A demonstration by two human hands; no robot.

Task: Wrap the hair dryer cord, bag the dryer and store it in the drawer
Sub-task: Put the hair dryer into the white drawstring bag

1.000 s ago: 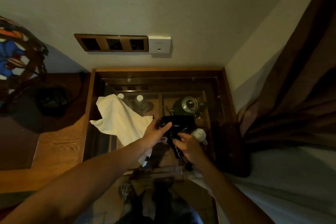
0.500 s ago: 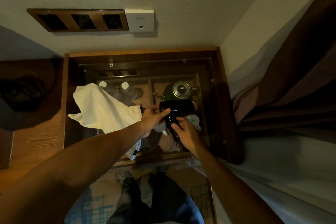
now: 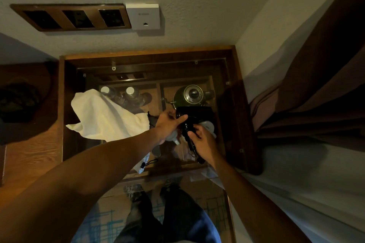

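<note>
A black hair dryer (image 3: 198, 114) hangs over the right half of the open wooden drawer (image 3: 223, 124). My right hand (image 3: 204, 142) grips its handle, and the cord end (image 3: 194, 151) sticks out below my fingers. My left hand (image 3: 167, 124) reaches in from the left with its thumb against the dryer's body. That hand also holds a white cloth bag (image 3: 104, 118), which spreads out to the left. The bag's black drawstring (image 3: 148, 163) dangles under my forearm. How the cord is wound is hidden.
Inside the drawer are two capped bottles (image 3: 118, 94) on the left and a dark kettle (image 3: 190, 95) at the back right. White cups (image 3: 207, 125) lie under the dryer. A curtain (image 3: 316, 85) and bedding (image 3: 306, 183) are to the right, a wooden desk (image 3: 29, 154) to the left.
The view has shifted, so the drawer sits differently in frame. Both hands stay on the dryer above the drawer's right side, and the bag still hangs from my left hand.
</note>
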